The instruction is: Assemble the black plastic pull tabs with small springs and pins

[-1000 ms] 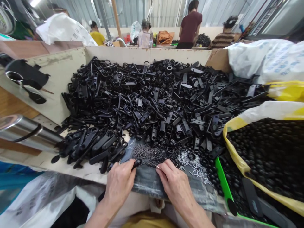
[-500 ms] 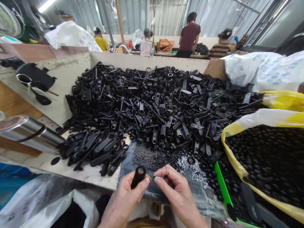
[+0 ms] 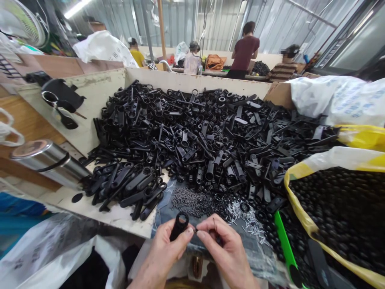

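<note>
Black plastic loop handle (image 3: pixel 179 226) clenched in left hand (image 3: pixel 161 257); right hand (image 3: pixel 225 253) grip pinching tiny metal pin (image 3: pixel 196 230).

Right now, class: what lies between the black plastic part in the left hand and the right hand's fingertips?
The head view shows a tiny metal pin held by the right hand.

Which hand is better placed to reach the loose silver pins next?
Probably the right hand: it sits nearer the scattered silver metal pins, while the left hand grips a black plastic loop-ended part.
</note>
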{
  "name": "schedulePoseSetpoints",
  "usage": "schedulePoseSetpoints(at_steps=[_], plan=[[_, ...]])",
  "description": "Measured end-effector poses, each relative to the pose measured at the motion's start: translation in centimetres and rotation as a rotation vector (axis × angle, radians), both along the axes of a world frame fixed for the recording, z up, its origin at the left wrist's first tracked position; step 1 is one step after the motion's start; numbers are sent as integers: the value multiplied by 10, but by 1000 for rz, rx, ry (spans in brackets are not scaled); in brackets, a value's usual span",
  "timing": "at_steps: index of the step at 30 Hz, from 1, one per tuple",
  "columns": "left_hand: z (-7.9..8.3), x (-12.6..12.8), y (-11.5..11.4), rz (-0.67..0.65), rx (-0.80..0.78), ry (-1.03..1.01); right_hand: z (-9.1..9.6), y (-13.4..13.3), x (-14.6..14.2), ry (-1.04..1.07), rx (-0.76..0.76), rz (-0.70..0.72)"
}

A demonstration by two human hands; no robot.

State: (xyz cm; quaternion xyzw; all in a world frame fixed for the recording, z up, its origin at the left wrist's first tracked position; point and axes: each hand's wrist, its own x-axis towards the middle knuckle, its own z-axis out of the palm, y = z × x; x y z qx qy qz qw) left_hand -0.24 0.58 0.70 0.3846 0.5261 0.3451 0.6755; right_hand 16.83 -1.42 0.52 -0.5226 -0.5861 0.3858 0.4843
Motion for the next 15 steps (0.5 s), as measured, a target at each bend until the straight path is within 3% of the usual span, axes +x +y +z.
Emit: schedulePoseSetpoints(at_steps=[3, 6, 10, 15], plan=[[-2, 0, -1, 5, -4, -23, 1, -1, 0, -7, 39, 18], [6, 0, -4, 17, -42, -25, 2, -1, 0, 4, 43, 36], [17, 0, -7, 24, -53, -54, -2, -3, -1, 96, -60, 51], [21, 0, -8, -5, -61, -60, -9, -3, 2, 203, -164, 58]])
